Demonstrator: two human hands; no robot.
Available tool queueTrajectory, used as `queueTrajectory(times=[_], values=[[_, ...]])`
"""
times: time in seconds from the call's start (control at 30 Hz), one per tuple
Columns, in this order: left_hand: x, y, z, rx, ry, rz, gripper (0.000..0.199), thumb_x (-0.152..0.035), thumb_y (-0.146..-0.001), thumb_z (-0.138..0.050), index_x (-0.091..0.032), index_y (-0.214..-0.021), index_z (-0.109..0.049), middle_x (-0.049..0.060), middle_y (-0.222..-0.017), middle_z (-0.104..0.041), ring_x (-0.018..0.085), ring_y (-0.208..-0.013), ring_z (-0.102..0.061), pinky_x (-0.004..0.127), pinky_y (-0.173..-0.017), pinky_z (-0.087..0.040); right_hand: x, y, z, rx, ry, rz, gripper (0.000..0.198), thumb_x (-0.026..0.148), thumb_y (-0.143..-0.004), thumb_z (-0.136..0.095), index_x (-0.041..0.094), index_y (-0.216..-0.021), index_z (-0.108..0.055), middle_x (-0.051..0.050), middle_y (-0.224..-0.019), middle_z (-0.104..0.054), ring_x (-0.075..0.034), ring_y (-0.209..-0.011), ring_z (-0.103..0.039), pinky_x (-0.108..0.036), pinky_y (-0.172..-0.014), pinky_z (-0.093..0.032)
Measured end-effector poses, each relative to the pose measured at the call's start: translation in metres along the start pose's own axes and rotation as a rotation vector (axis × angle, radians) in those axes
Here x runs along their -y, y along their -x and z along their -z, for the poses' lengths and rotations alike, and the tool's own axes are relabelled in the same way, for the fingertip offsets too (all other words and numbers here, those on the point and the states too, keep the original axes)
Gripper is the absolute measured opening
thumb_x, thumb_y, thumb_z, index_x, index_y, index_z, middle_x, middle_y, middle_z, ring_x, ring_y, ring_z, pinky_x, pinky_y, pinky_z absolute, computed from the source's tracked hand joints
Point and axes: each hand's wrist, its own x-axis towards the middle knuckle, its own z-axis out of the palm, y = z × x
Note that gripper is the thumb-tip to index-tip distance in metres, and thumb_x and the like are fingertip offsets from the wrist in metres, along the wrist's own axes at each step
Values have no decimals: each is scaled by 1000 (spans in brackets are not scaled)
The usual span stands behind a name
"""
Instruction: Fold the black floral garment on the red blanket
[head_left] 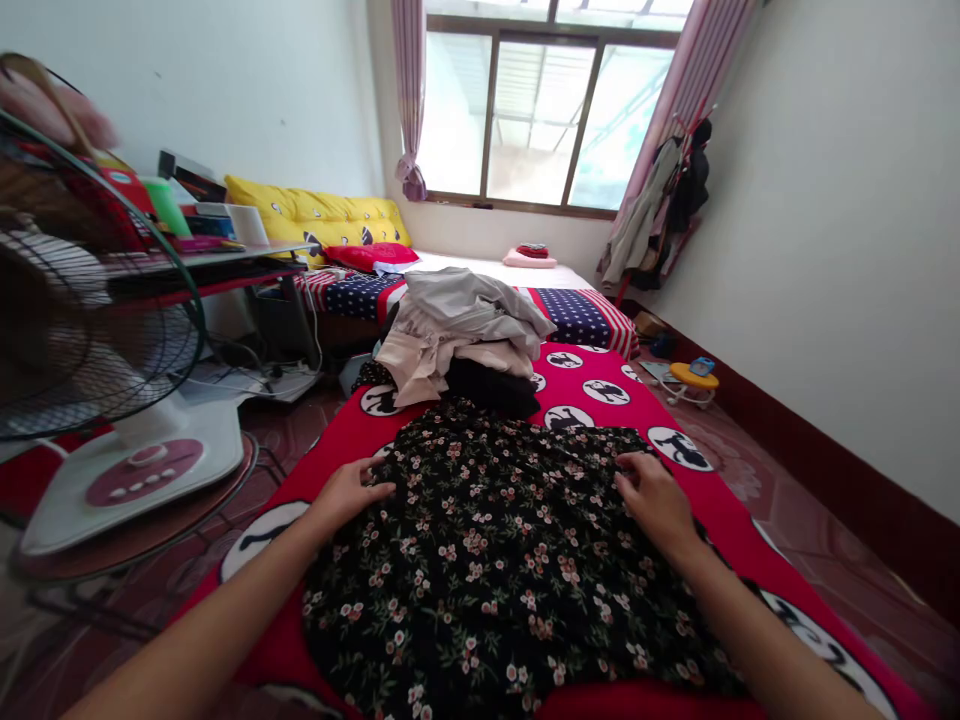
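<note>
A black garment with a small pink and white flower print lies spread out flat before me; whether it is a skirt or a dress I cannot tell. At its left edge is my left hand, thumb and fingers apart, fingertips at the cloth. My right hand rests at the opposite edge, fingers slightly bent and apart, touching the fabric. Just beyond the garment's far end sits a heap of clothes, with a light grey piece on top, a beige one below and a black one underneath.
A red cover with white round motifs lies under the garment. On the left, a fan stands on a round stool, near a cluttered desk. A bed lies below the window. At right are a coat rack and yellow stool.
</note>
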Motion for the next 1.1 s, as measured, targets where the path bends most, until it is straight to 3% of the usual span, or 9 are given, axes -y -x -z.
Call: queueTrajectory(times=[0.1, 0.23, 0.4, 0.5, 0.63, 0.7, 0.8, 0.97, 1.1], values=[[-14, 0, 13, -20, -4, -12, 47, -45, -61, -70, -14, -96, -72, 10, -94, -74, 32, -92, -67, 39, -83, -50, 48, 25, -20, 96, -227, 133, 16, 25, -82, -50, 22, -94, -59, -4, -98, -63, -18, -80, -62, -31, -75, -48], [-47, 33, 9, -156, -215, -251, 35, -34, -73, -65, -18, -104, -69, 9, -104, -71, 28, -98, -64, 38, -90, -46, 101, 45, -28, 187, -502, 202, 13, 25, -83, -51, 22, -91, -60, -5, -98, -62, -17, -80, -62, -30, -72, -50], [-84, 106, -45, 295, -280, -604, 33, -17, -78, -60, -28, -108, -67, 3, -106, -68, 20, -95, -64, 29, -84, -49, 151, 54, -46, 270, -665, 203, 28, 31, -84, -55, 21, -109, -58, -6, -106, -62, -16, -78, -62, -28, -69, -51], [-91, 120, -59, 372, -199, -658, 28, -16, -81, -58, -29, -104, -68, -1, -101, -70, 17, -93, -65, 26, -84, -49, 164, 63, -65, 287, -536, 228, 37, 30, -80, -60, 23, -117, -56, -5, -110, -61, -15, -75, -62, -30, -73, -50], [-82, 81, -35, -25, -75, -478, 28, -19, -87, -50, -27, -109, -64, 2, -106, -67, 15, -89, -64, 25, -79, -50, 165, 72, -79, 232, -377, 271, 24, 25, -80, -58, 24, -104, -62, -3, -113, -60, -16, -81, -62, -30, -73, -49], [-69, 49, -21, -219, -157, -309, 45, -25, -81, -59, -24, -126, -54, 7, -121, -60, 19, -92, -64, 29, -79, -51, 165, 75, -81, 194, -350, 288, 24, 24, -81, -57, 25, -104, -62, -3, -113, -59, -18, -86, -62, -30, -74, -49], [-48, 8, -16, -175, -241, -104, 78, -32, -66, -75, -16, -135, -44, 13, -119, -59, 28, -98, -63, 36, -81, -50, 165, 76, -81, 165, -338, 303, 23, 24, -83, -55, 25, -105, -61, -3, -113, -59, -18, -90, -62, -30, -75, -50], [-45, -49, -4, -14, -165, -32, 26, -16, -66, -74, -13, -91, -68, 3, -77, -67, 23, -76, -66, 31, -68, -53, 165, 76, -84, 170, -336, 306, 21, 24, -84, -54, 24, -104, -61, -4, -113, -59, -19, -92, -61, -30, -75, -49], [-67, -102, 42, -124, -56, -51, 29, -32, -90, -57, -14, -113, -58, 7, -108, -62, 18, -89, -63, 37, -76, -55, 165, 75, -82, 166, -345, 303, 21, 23, -83, -54, 24, -102, -62, -4, -112, -59, -19, -91, -61, -29, -74, -49]])
